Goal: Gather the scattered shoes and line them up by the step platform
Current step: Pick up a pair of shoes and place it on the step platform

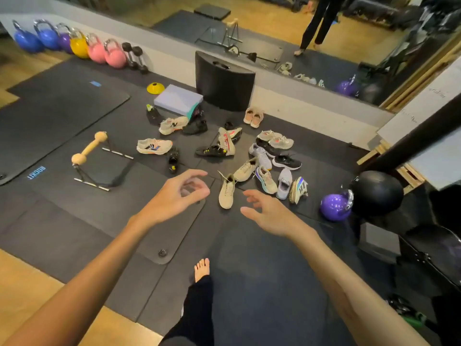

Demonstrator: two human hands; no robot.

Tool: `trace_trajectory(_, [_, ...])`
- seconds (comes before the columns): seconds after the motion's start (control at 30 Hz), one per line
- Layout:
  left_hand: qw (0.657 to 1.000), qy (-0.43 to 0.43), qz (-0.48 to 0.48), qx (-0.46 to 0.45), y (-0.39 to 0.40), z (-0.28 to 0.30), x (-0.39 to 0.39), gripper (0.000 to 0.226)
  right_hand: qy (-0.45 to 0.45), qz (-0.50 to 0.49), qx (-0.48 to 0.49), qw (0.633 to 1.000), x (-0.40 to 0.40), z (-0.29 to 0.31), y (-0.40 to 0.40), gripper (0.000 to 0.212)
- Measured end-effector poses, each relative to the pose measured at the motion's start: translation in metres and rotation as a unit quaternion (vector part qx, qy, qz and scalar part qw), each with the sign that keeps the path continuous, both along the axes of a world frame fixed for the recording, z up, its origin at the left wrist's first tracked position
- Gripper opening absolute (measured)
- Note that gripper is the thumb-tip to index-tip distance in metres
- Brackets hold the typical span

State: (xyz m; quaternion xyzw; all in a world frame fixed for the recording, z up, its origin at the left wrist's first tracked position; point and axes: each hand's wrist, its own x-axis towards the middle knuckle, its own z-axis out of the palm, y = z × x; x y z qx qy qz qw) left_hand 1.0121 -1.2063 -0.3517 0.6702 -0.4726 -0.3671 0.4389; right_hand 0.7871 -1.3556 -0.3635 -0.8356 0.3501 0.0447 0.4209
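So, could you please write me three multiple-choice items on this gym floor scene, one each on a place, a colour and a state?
1. Where does the yellow cone lie?
A. left of the lilac box
B. on the black step platform
C. beside the purple kettlebell

2. What colour is the shoe nearest the hands?
A. black
B. beige
C. pink

3. How are the hands?
A. both grip shoes
B. one holds a dumbbell
C. both are empty, above the mat

Answers: 1 A, the cone sits on the floor just left of the box. 2 B, the beige shoe lies between the left hand and the right hand. 3 C, the fingers are loosely curled round nothing.
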Motion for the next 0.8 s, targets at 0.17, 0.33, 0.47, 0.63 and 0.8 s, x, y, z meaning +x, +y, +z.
trace_trajectory(0.17, [0.999, -0.014, -0.023, 0.03, -0.116, -0.014, 0.056, 0.042, 0.02, -0.007, 0.033, 0.999, 0.072, -0.004, -0.107, 0.056])
trace_trajectory(0.33, [0.991, -0.075, -0.073, 0.078, -0.212, -0.027, 0.107, 0.051, 0.019, -0.051, 0.079, 0.995, 0.095, -0.022, -0.197, 0.06])
trace_trajectory(0.47, [0.987, -0.093, -0.074, 0.104, -0.274, -0.045, 0.124, 0.064, 0.05, -0.045, 0.11, 0.992, 0.102, -0.055, -0.266, 0.069])
trace_trajectory(0.63, [0.99, -0.09, -0.041, 0.103, -0.348, -0.076, 0.13, 0.066, 0.039, -0.005, 0.113, 0.993, 0.128, -0.095, -0.363, 0.072])
trace_trajectory(0.8, [0.989, -0.096, -0.007, 0.113, -0.418, -0.111, 0.135, 0.067, 0.009, -0.005, 0.097, 0.995, 0.161, -0.125, -0.444, 0.064])
